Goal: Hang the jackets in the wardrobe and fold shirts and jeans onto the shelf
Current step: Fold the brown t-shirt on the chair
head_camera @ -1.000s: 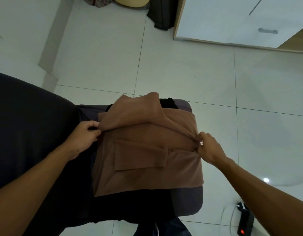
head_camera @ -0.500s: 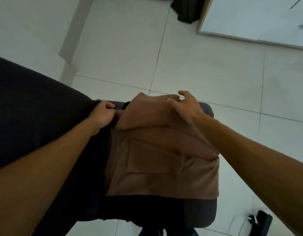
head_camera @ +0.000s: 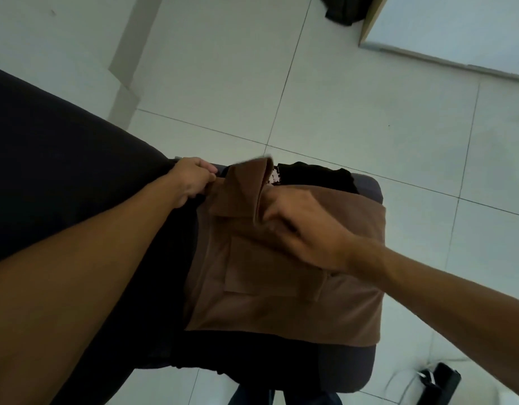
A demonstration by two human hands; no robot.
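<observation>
A brown shirt (head_camera: 284,290) lies half folded on a dark padded seat (head_camera: 369,188), with a sleeve laid across its middle. My left hand (head_camera: 191,179) pinches the shirt's upper left corner. My right hand (head_camera: 307,226) grips the shirt's top flap and holds it raised and folded toward me. A black garment (head_camera: 319,173) with a small pale print lies under the shirt at its far edge.
A large dark fabric surface (head_camera: 62,159) fills the left side. White floor tiles (head_camera: 310,97) surround the seat. A white cabinet (head_camera: 445,27) stands at the upper right with dark cloth (head_camera: 345,10) beside it. A black power strip (head_camera: 442,381) lies at the lower right.
My right hand moved from the shirt's right edge to the top flap and has pulled it toward me, uncovering the black garment. My left hand kept its hold on the left corner.
</observation>
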